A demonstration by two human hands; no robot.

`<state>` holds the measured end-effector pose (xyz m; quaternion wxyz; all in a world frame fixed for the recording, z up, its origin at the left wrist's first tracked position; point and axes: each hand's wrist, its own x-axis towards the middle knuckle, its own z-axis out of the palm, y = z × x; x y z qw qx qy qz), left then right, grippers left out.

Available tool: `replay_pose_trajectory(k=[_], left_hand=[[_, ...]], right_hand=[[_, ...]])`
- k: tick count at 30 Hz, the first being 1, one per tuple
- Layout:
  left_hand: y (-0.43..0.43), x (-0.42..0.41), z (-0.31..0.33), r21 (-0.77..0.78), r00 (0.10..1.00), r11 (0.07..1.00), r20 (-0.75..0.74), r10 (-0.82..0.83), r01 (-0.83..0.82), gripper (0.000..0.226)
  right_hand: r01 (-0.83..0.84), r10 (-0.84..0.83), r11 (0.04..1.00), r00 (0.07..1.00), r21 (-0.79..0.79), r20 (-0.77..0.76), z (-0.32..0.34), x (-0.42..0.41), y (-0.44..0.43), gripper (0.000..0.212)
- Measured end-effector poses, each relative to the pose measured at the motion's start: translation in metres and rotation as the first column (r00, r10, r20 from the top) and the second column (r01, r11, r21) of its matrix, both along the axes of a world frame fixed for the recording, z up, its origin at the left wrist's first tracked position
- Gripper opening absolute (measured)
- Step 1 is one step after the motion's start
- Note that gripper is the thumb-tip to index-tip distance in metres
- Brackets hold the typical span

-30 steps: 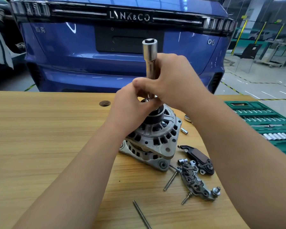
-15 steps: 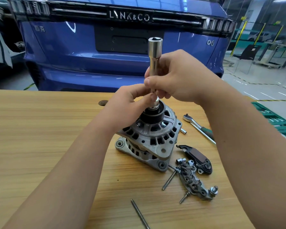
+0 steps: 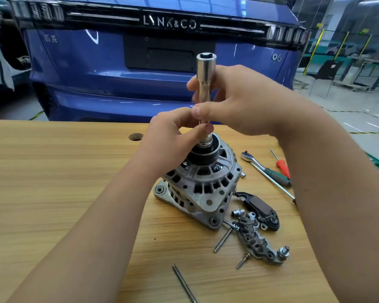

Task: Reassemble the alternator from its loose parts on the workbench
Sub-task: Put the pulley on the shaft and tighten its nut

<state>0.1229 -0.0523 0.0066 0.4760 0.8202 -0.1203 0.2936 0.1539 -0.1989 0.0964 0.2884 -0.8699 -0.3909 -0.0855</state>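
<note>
The grey alternator (image 3: 202, 189) stands on the wooden workbench (image 3: 53, 182) with its black pulley (image 3: 202, 155) facing up. A long chrome socket extension (image 3: 205, 68) stands upright on the pulley's centre. My right hand (image 3: 239, 99) grips the middle of the shaft. My left hand (image 3: 173, 136) pinches its lower end just above the pulley. Loose parts lie to the right of the housing: a black brush holder (image 3: 260, 207), a grey rectifier plate (image 3: 257, 241), long bolts (image 3: 222, 239) and a short screw (image 3: 242, 261).
A ratchet with a green handle (image 3: 269, 170) and a red-handled screwdriver (image 3: 282, 166) lie at the right rear. A long thin bolt (image 3: 184, 283) lies near the front edge. A blue car (image 3: 153, 62) stands just behind the bench. A round hole (image 3: 136, 136) is in the benchtop.
My left hand slid off the pulley to pinch the tool's lower end. My right hand shifted its grip on the shaft. The view panned left, and the ratchet and screwdriver came into sight.
</note>
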Motion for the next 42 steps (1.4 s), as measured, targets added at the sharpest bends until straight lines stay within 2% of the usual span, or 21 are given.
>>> replay_pose_trajectory(k=[1, 2, 5, 7, 9, 10, 12, 14, 16, 19, 21, 23, 24, 26, 28, 30, 31, 34, 36, 39, 42], left_hand=[[0.003, -0.001, 0.002, -0.004, 0.997, 0.998, -0.038, -0.067, 0.067, 0.009], [0.004, -0.002, 0.002, -0.014, 0.991, 0.994, -0.078, -0.109, 0.108, 0.011], [-0.004, 0.000, -0.001, -0.039, 0.998, 0.999, -0.062, -0.011, 0.009, 0.017], [-0.007, 0.001, -0.001, -0.040, 0.999, 0.998, 0.005, 0.043, -0.043, 0.014], [-0.003, -0.001, 0.002, -0.025, 0.998, 0.998, -0.026, -0.057, 0.056, 0.006], [0.000, -0.002, 0.003, -0.035, 0.990, 0.992, -0.067, -0.122, 0.120, 0.007], [-0.002, -0.001, 0.001, -0.047, 0.984, 0.992, -0.122, -0.126, 0.121, 0.012], [-0.008, 0.002, -0.002, -0.034, 0.997, 0.999, -0.078, -0.011, 0.009, 0.021], [-0.010, 0.002, -0.003, -0.039, 0.999, 0.998, 0.004, 0.054, -0.054, 0.021], [-0.003, 0.000, 0.000, -0.081, 0.995, 0.994, -0.061, -0.078, 0.073, 0.017], [-0.006, 0.000, -0.001, -0.091, 0.986, 0.989, -0.108, -0.124, 0.115, 0.015], [-0.014, 0.001, -0.004, -0.071, 0.995, 0.995, -0.070, -0.069, 0.064, 0.009], [-0.017, 0.001, -0.005, -0.068, 0.999, 0.997, -0.035, -0.029, 0.027, 0.005], [-0.016, 0.001, -0.005, -0.064, 0.998, 0.997, -0.030, -0.048, 0.046, 0.009], [-0.013, 0.000, -0.002, -0.079, 0.981, 0.985, -0.108, -0.159, 0.151, 0.022], [-0.012, 0.000, -0.003, -0.076, 0.962, 0.977, -0.176, -0.210, 0.199, 0.027], [-0.014, 0.000, -0.005, -0.051, 0.960, 0.980, -0.197, -0.198, 0.192, 0.026], [-0.020, 0.003, -0.013, 0.028, 0.977, 0.994, -0.190, -0.098, 0.105, 0.025], [-0.022, 0.003, -0.016, 0.014, 0.980, 0.994, -0.168, -0.103, 0.107, 0.018], [-0.023, 0.001, -0.015, 0.026, 0.972, 0.987, -0.178, -0.153, 0.160, 0.010], [-0.028, 0.001, -0.014, 0.070, 0.973, 0.988, -0.195, -0.122, 0.138, 0.006]], right_hand=[[-0.037, 0.037, 0.999, 0.999, 0.025, -0.035, 0.002, -0.001, -0.001, 0.012], [-0.017, 0.017, 0.999, 1.000, 0.036, -0.005, 0.001, -0.001, 0.000, 0.011], [0.185, -0.180, 0.983, 0.960, -0.002, 0.214, -0.005, 0.001, 0.010, 0.032], [0.145, -0.128, 0.985, 0.976, -0.089, 0.178, -0.004, -0.002, 0.006, 0.030], [0.015, -0.014, 0.998, 1.000, -0.062, 0.022, 0.004, -0.004, -0.001, 0.015], [-0.001, 0.001, 1.000, 1.000, -0.021, 0.011, 0.004, -0.004, 0.000, 0.009], [0.096, -0.097, 0.995, 0.990, 0.017, 0.107, -0.002, -0.001, 0.008, 0.022], [0.213, -0.216, 0.976, 0.953, 0.037, 0.210, -0.008, -0.003, 0.014, 0.034], [0.146, -0.142, 0.989, 0.975, -0.010, 0.171, -0.005, -0.005, 0.008, 0.023], [0.004, -0.005, 0.999, 1.000, 0.043, 0.029, 0.005, -0.004, -0.002, 0.009], [0.078, -0.087, 0.993, 0.992, 0.093, 0.097, -0.002, 0.000, 0.003, 0.020], [0.174, -0.197, 0.976, 0.960, 0.129, 0.197, -0.012, -0.001, 0.010, 0.033], [0.167, -0.191, 0.977, 0.962, 0.133, 0.196, -0.015, -0.001, 0.010, 0.033], [0.035, -0.041, 0.994, 0.998, 0.107, 0.054, -0.009, -0.002, 0.001, 0.018], [-0.093, 0.101, 0.993, 0.988, 0.073, -0.117, 0.003, 0.001, -0.014, 0.006], [-0.090, 0.095, 0.995, 0.991, 0.050, -0.092, 0.008, 0.004, -0.020, 0.008], [-0.049, 0.050, 0.998, 0.998, 0.039, -0.029, 0.006, 0.004, -0.019, 0.004], [0.111, -0.124, 0.990, 0.978, 0.082, 0.167, -0.009, 0.002, -0.008, 0.020], [0.080, -0.091, 0.991, 0.990, 0.103, 0.111, -0.014, -0.001, -0.009, 0.022], [-0.115, 0.122, 0.991, 0.985, 0.065, -0.119, -0.003, -0.002, -0.018, 0.002], [-0.095, 0.107, 0.989, 0.988, 0.112, -0.110, -0.004, 0.000, -0.017, 0.008]])
